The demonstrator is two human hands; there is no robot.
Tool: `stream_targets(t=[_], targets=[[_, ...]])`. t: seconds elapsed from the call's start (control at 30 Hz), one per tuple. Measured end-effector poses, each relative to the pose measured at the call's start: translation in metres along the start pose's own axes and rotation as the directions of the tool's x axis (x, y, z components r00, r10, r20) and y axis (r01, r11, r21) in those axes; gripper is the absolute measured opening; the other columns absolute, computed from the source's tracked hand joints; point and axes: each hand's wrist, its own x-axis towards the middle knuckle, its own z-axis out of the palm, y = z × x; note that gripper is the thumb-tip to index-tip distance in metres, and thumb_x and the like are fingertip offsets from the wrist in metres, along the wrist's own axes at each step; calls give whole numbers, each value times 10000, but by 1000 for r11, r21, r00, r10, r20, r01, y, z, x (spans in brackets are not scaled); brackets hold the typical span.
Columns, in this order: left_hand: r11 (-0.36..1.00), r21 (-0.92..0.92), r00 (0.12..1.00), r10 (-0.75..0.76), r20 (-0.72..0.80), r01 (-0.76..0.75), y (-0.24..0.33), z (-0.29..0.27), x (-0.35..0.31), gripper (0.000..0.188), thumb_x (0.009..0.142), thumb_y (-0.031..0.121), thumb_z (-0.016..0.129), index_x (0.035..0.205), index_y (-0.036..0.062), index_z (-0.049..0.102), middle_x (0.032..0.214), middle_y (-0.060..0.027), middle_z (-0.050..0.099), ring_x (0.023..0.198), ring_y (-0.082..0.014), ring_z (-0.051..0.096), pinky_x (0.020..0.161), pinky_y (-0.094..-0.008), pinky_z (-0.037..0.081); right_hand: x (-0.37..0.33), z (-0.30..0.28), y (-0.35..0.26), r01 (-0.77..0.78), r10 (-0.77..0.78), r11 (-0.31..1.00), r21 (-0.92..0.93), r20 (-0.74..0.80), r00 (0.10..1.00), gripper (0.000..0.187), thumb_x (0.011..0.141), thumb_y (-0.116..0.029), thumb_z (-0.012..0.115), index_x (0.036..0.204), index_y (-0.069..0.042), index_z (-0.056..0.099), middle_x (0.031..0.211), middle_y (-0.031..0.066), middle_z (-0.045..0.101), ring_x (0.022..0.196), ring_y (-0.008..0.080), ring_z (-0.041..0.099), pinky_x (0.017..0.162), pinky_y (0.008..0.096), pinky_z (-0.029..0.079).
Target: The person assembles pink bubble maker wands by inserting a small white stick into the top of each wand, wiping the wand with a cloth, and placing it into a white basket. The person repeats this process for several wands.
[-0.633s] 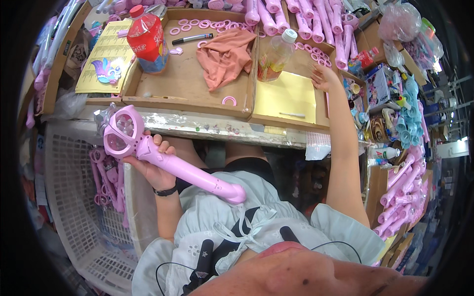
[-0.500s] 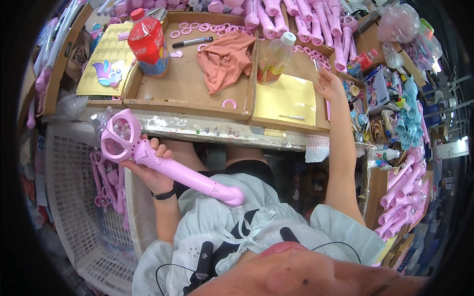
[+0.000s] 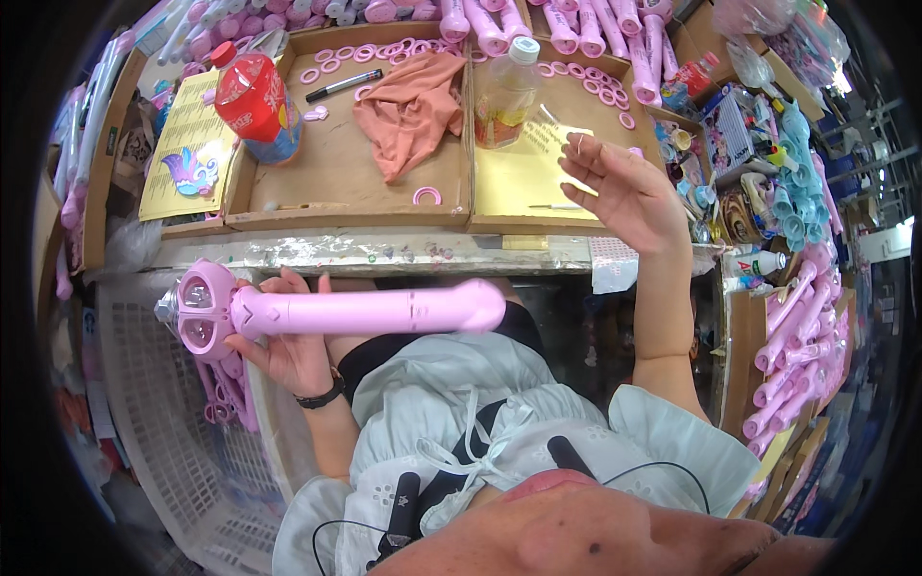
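Observation:
My left hand (image 3: 288, 355) is wrapped round the neck of a pink toy wand (image 3: 375, 313), just below its head. The wand lies nearly level over my lap, with its rounded handle end to the right. Its head has clear windows and a clear, faceted tip. My right hand (image 3: 639, 197) is raised over the right part of the bench, palm turned left, thumb apart from the fingers. A thin, clear, strip-like piece (image 3: 549, 114) juts up and left from its fingertips; its kind is too small to tell.
Cardboard trays hold pink rings (image 3: 403, 48), a marker (image 3: 344, 85), an orange cloth (image 3: 408, 115) and yellow paper (image 3: 509, 197). A red-labelled bottle (image 3: 254, 106) and a clear bottle (image 3: 504, 96) stand there. More wands fill a white basket (image 3: 173, 413) at left and a box at right (image 3: 802, 355).
The wand has swung from slanting to nearly level, its handle end rising. My right hand has moved left and nearer, its fingers spreading more. The view has shifted slightly.

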Motion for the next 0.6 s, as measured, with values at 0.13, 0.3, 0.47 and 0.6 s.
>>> stream_targets(t=[0.13, 0.3, 0.47, 0.6], targets=[[999, -27, 997, 44, -62, -46, 3, 0, -7, 686, 744, 291, 739, 1347, 214, 421, 1283, -102, 446, 1289, -319, 295, 1073, -625, 4, -1, 13, 8, -96, 92, 994, 59, 65, 994, 360, 945, -187, 439, 1234, 21, 492, 1158, 117, 574, 1108, 239, 518, 945, 412, 416], [999, -25, 999, 22, -43, -23, 4, -1, -9, 702, 734, 271, 746, 1350, 211, 415, 1294, -110, 440, 1291, -319, 293, 1076, -622, 1, -6, 28, 13, -156, 137, 985, 79, 197, 971, 367, 965, -194, 393, 1258, 15, 464, 1165, 141, 573, 1102, 261, 540, 938, 434, 436], [998, -58, 998, 6, -58, -9, 4, -3, -8, 707, 732, 285, 746, 1352, 212, 413, 1304, -116, 437, 1294, -315, 293, 1081, -615, -3, -12, 43, 14, -172, 168, 985, 29, 119, 979, 384, 976, -213, 370, 1273, 20, 441, 1150, 161, 574, 1078, 264, 557, 928, 428, 447], [999, -40, 999, 5, -51, -7, 5, -6, -8, 692, 736, 291, 741, 1345, 212, 422, 1311, -117, 436, 1292, -319, 298, 1080, -621, -4, -17, 54, 15, -88, 100, 989, -123, 97, 990, 405, 979, -217, 370, 1293, 34, 415, 1124, 172, 581, 1067, 255, 564, 921, 411, 451]])
